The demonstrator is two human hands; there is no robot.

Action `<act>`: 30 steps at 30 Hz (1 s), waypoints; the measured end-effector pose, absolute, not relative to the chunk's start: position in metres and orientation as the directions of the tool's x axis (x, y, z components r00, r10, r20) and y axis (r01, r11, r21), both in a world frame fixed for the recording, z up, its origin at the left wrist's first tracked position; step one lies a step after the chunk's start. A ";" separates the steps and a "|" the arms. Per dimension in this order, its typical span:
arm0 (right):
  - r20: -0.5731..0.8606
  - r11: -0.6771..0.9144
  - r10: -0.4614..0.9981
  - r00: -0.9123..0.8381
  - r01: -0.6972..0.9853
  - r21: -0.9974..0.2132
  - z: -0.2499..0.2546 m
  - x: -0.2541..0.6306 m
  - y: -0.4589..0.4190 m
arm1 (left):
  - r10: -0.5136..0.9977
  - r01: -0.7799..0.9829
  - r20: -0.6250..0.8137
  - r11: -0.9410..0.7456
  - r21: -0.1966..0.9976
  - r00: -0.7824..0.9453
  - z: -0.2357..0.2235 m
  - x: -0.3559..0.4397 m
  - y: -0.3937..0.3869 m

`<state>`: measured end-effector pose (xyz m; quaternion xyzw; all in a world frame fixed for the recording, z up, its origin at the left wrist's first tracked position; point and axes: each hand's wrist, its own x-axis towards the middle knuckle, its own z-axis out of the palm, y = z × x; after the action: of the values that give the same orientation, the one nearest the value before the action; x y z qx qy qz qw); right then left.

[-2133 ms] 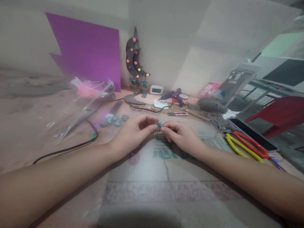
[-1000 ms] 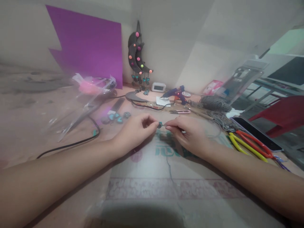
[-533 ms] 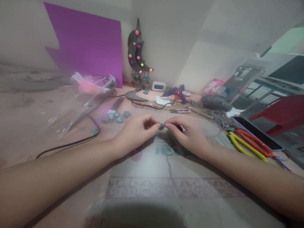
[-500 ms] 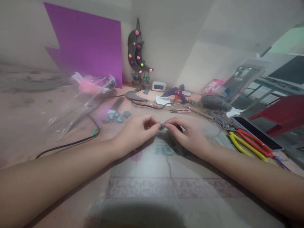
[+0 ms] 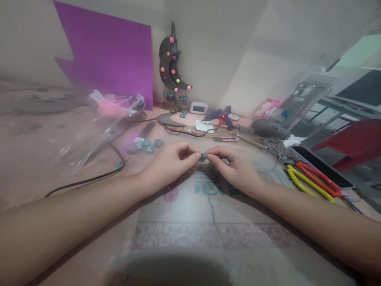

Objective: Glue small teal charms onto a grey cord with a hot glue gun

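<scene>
Between my fingertips is a small teal and grey craft piece (image 5: pixel 203 157), mostly covered, its exact shape too small to make out. My left hand (image 5: pixel 175 163) pinches it from the left, thumb against forefinger. From the right, my right hand (image 5: pixel 230 165) pinches its other side. A grey yarn strand (image 5: pixel 212 208) lies on the printed board below my hands. Several teal and grey pieces (image 5: pixel 145 147) rest beyond my left wrist. Past my fingers lie pink-handled thread snips (image 5: pixel 226 139).
A glue gun (image 5: pixel 218 117), a grey crescent (image 5: pixel 171 120) and a small clock (image 5: pixel 199 107) stand at the back. Grey yarn (image 5: pixel 270 130), a phone (image 5: pixel 321 167) and red and yellow pliers (image 5: pixel 312 180) lie right. A black cord (image 5: pixel 89 182) and plastic bag (image 5: pixel 104 131) lie left.
A second ago a thin strand was stretched from the small piece to my right fingers; now my right fingertips have come in against the piece. My left hand has barely moved.
</scene>
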<state>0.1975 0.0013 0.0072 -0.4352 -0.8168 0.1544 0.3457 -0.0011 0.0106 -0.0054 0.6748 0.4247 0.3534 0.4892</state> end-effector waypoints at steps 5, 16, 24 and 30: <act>0.433 0.545 0.834 -0.341 0.629 -0.555 0.008 0.199 0.002 | 0.883 0.095 0.133 -0.196 0.976 0.449 -0.007 0.000 0.013; 0.462 0.588 0.795 -0.394 0.690 -0.423 0.008 0.193 0.001 | 0.892 0.313 0.244 -0.373 0.873 0.381 -0.007 0.001 0.010; 0.508 0.626 0.744 -0.434 0.719 -0.303 0.005 0.197 0.003 | 0.886 0.360 0.273 -0.410 0.838 0.375 -0.008 0.002 0.009; 0.495 0.639 0.730 -0.472 0.728 -0.248 0.007 0.196 0.002 | 0.885 0.376 0.292 -0.426 0.823 0.362 -0.006 0.002 0.009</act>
<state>0.1957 0.0021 0.0065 -0.4249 -0.8579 0.0012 0.2890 0.0021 0.0090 -0.0060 0.7543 0.4181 0.3795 0.3351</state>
